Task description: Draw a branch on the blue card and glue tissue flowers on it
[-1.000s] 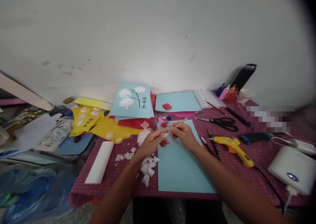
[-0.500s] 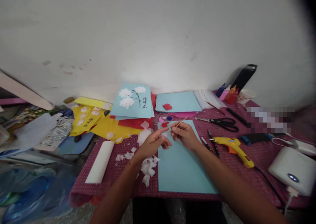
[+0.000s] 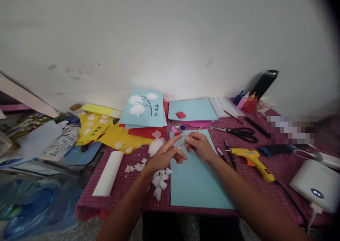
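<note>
Above a light blue sheet (image 3: pixel 199 188), my right hand (image 3: pixel 198 146) pinches a thin wooden stick (image 3: pixel 197 130) that slants up to the right. My left hand (image 3: pixel 167 155) is just left of it, index finger stretched out and the other fingers curled. A small pale piece seems to sit between its thumb and fingers, too small to make out clearly. White crumpled tissue pieces (image 3: pixel 160 180) lie on the checked cloth below my left hand. Small red pieces (image 3: pixel 178 133) rest at the sheet's top edge.
Scissors (image 3: pixel 240 133), a yellow glue gun (image 3: pixel 252 160), pens (image 3: pixel 222 156) and a white box (image 3: pixel 316 184) lie right. A folded white paper (image 3: pixel 109 173) is left. Behind stand a flower card (image 3: pixel 143 110), paint bottles (image 3: pixel 245 101) and a black flask (image 3: pixel 267 83).
The stick's lower end and my right hand have moved slightly closer to my left hand's fingers. The whole view has shifted a little.
</note>
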`<state>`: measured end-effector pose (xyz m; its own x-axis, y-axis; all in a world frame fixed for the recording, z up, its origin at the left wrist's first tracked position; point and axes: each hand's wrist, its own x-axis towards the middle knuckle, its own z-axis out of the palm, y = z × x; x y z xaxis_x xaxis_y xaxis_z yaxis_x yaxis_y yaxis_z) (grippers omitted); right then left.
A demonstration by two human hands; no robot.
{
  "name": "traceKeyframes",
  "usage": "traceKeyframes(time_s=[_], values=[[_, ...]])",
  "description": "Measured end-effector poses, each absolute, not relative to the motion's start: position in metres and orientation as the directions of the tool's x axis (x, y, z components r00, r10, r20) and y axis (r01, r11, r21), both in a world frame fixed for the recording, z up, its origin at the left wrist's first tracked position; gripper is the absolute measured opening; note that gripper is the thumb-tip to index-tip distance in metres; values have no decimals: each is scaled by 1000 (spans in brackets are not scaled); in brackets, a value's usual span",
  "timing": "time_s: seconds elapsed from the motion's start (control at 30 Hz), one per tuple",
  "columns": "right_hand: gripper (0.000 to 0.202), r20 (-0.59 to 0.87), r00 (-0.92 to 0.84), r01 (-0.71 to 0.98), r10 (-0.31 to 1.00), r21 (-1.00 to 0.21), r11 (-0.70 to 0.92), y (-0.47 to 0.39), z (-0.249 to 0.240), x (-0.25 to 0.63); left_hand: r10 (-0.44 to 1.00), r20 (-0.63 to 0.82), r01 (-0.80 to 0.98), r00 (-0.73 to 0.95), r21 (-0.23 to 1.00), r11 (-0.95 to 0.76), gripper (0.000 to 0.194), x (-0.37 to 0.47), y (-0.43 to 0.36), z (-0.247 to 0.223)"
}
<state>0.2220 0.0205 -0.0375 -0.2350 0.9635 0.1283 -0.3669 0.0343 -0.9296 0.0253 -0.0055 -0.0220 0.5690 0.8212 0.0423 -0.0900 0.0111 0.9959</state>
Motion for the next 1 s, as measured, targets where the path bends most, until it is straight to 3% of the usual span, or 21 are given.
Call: traceKeyframes(time_s=[0.3, 0.63, 1.0], values=[[19, 98, -211, -375, 973, -927, 12, 22, -44, 217, 896, 102, -22, 431, 995, -102, 54, 25, 2, -29], [22, 120, -267, -404, 956, -915, 1, 19, -38, 219, 902, 101, -92, 420, 993, -68, 53, 19, 6, -29], [25, 115, -228, -383, 967, -923, 19, 19, -36, 217, 948, 47, 76, 315, 994, -75, 46, -5, -7, -12]])
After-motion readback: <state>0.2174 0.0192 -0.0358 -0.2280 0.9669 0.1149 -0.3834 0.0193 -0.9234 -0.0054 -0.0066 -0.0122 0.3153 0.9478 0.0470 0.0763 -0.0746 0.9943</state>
